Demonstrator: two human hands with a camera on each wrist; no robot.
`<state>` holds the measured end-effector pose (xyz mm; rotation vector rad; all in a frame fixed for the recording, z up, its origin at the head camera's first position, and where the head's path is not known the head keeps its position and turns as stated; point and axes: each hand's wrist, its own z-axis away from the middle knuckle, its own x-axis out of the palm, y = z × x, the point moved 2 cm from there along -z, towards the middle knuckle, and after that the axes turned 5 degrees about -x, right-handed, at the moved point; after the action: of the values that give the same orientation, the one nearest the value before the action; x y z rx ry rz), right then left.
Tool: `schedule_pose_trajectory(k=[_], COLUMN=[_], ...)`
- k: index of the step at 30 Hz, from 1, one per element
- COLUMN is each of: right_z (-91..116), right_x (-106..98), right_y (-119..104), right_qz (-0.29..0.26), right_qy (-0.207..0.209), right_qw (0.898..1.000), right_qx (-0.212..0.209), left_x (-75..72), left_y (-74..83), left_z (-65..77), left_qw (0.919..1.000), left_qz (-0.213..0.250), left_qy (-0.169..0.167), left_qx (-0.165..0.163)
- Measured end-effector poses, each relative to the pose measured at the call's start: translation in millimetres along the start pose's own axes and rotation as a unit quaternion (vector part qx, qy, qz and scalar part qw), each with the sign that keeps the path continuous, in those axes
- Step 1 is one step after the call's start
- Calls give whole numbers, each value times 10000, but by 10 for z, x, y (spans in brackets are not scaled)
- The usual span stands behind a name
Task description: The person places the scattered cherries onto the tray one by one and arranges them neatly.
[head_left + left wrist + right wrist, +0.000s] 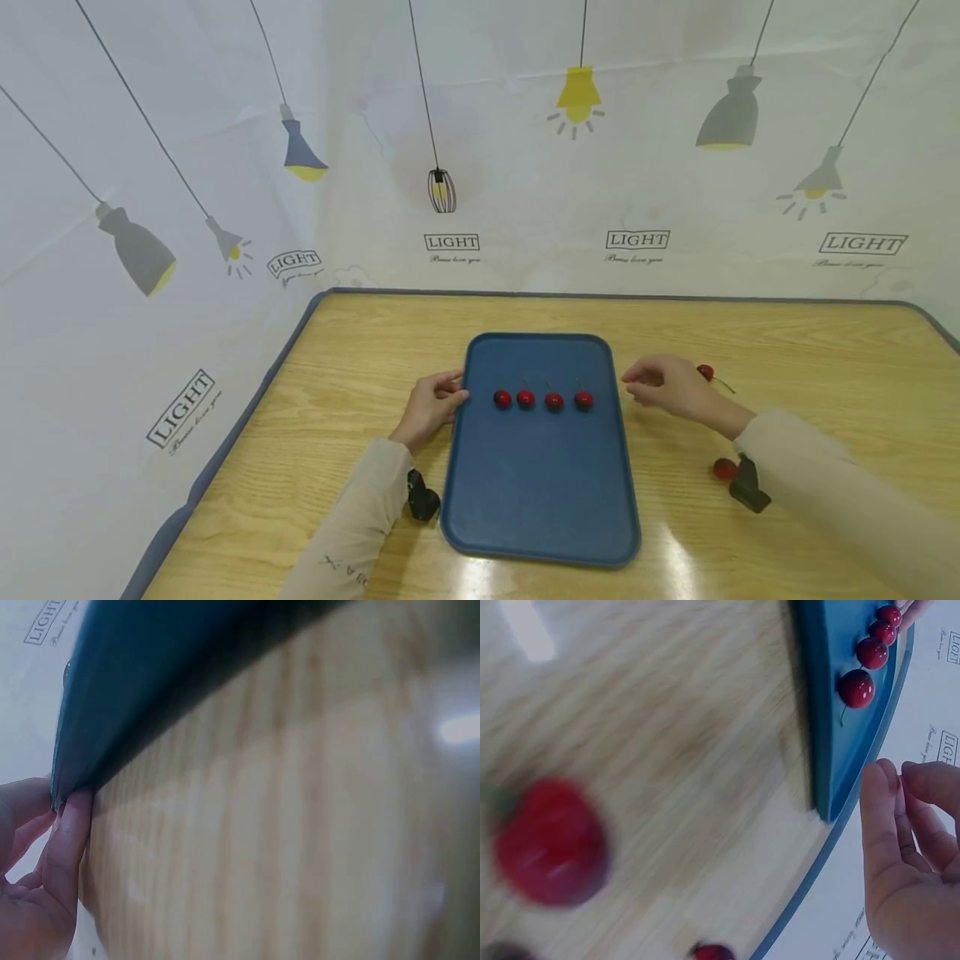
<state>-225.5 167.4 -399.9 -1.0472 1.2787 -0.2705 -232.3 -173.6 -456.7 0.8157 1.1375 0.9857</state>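
A blue rectangular tray lies on the wooden table with several dark red cherries in a row across its upper half. Thin stems rise from some of them. At the tray's left edge my left hand pinches the rim between thumb and fingers; the left wrist view shows the fingertips against the tray's side. My right hand is just off the tray's right edge, fingers loosely bent, holding nothing. Behind that hand is a stemmed cherry, and another cherry sits beside the right wrist.
The wooden table ends at a blue-edged border. White sheeting printed with lamps stands behind it and on the left. Black wrist cameras are on both forearms, the left one close to the tray's side.
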Motion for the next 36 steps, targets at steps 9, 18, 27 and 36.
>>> schedule_pose_trajectory(k=[9,18,27,36], right_z=[457,796,1052,1216], right_x=[-168,-234,-242,-187], right_y=[109,197,324,394], right_qz=[-4,327,773,801], right_qy=[-72,234,644,600], right_qw=[10000,9989,9948,9930], right_qx=[23,231,156,629], left_x=[4,12,8,12], left_y=[13,-3,6,16], left_z=[16,7,4,9], left_qw=[10000,10000,10000,10000], left_qz=[-2,-18,-48,-38], left_qy=[11,60,65,59], left_qx=[-5,3,-15,23])
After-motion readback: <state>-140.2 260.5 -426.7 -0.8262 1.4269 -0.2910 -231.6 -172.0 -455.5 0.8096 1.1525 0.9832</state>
